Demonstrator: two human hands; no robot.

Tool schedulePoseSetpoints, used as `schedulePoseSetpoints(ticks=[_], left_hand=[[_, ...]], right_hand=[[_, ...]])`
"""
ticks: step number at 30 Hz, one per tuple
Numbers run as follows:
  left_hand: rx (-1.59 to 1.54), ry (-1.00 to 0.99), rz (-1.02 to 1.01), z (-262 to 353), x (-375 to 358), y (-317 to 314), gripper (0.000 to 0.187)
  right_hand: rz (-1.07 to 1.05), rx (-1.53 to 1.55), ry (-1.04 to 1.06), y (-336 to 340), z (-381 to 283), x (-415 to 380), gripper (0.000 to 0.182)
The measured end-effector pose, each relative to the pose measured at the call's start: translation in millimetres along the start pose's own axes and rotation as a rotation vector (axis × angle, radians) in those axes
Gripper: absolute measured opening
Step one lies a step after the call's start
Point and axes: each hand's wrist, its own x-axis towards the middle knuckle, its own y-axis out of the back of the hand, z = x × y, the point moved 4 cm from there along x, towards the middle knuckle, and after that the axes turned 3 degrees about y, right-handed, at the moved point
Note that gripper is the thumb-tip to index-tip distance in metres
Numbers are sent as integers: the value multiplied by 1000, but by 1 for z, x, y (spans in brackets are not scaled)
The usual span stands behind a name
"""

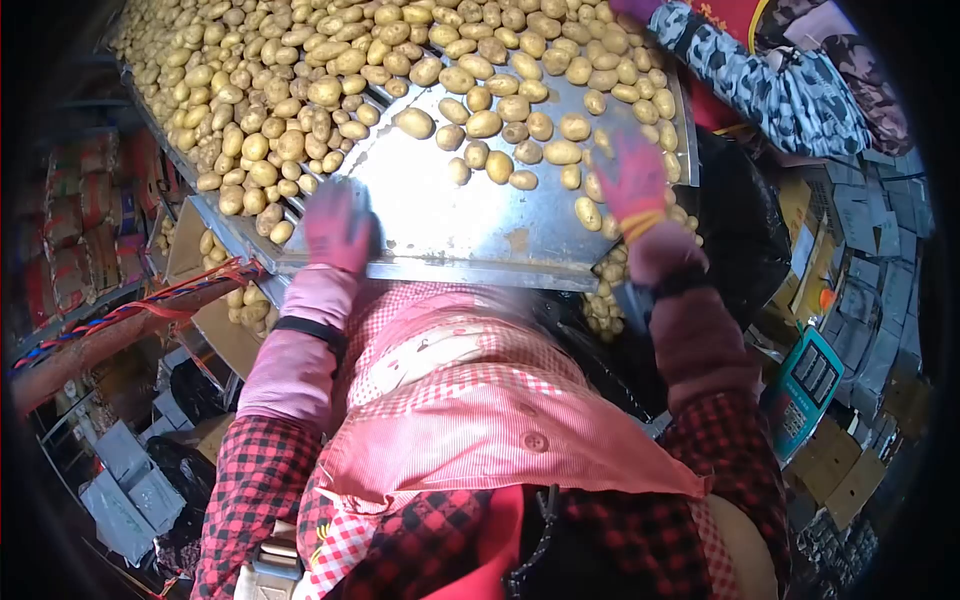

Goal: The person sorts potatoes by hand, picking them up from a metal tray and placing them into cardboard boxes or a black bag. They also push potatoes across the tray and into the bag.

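Both hands wear pink gloves and are out over a shiny metal table [440, 225]. Left hand [338, 228] lies flat and spread near the table's front edge, and it holds nothing. Right hand [632, 180] is up by the far side of the table, fingers a bit spread, and it seems to touch the potatoes [500, 110] there, though it is too blurry to tell if it grips one. Most potatoes lie ahead of the hands, in a big heap on the rollers [270, 100] past the left hand. Only a few loose ones sit on the bare metal between the hands. So a lot of the sorting looks left to do, with many potatoes waiting. Just under the right hand, a dark bag [740, 240] has potatoes dropped in by its edge, so some are already done. Below the left hand, a box [215, 300] holds a few more. Beyond the right hand, another person's patterned sleeve [740, 80] reaches over the pile. Flat cardboard [880, 240] lies stacked out past the bag.
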Motion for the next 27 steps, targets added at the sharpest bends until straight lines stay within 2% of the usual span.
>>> schedulePoseSetpoints(ticks=[2,3,4,5,6,9,10,11,13,16,18,19,21,22,25,27], left_hand=[[-83,-141,-146,54,17,-12,56],[-108,-181,-248,77,29,-16,56],[-82,-141,-262,86,34,-27,55],[-60,-99,-279,95,36,-40,54],[-36,-53,-299,102,36,-46,53],[-231,-200,-515,114,17,-36,49],[-383,-267,-593,113,12,-26,40],[-490,-260,-526,109,-1,-14,34],[-497,-128,-460,99,-17,23,36],[-499,219,-122,55,-83,48,34],[-596,443,-120,36,-123,62,36],[-646,550,-116,29,-140,65,37],[-646,633,-90,25,-164,68,37],[-652,666,-77,24,-173,67,38],[-674,663,-63,21,-176,69,38],[-652,664,-48,14,-178,65,38]], right_hand=[[-650,67,-64,-20,-46,-35,57],[-538,107,82,-29,-69,-56,56],[-423,138,224,-43,-87,-80,56],[-409,41,227,-54,-101,-93,57],[-250,-121,329,-57,-115,-104,58],[-951,234,102,-46,-104,-105,56],[-510,283,112,-43,-77,-119,51],[-416,334,-21,-16,-66,-109,47],[-333,290,-178,-11,-23,-115,49],[-537,86,-179,-20,-10,-127,58],[-668,40,-183,-40,-15,-132,62],[-663,45,-141,-50,-18,-132,61],[-650,47,-73,-59,-33,-127,61],[-658,178,-60,-63,-36,-121,59],[-575,137,-226,-29,-46,-91,58],[-658,97,-269,-57,-30,-93,56]])
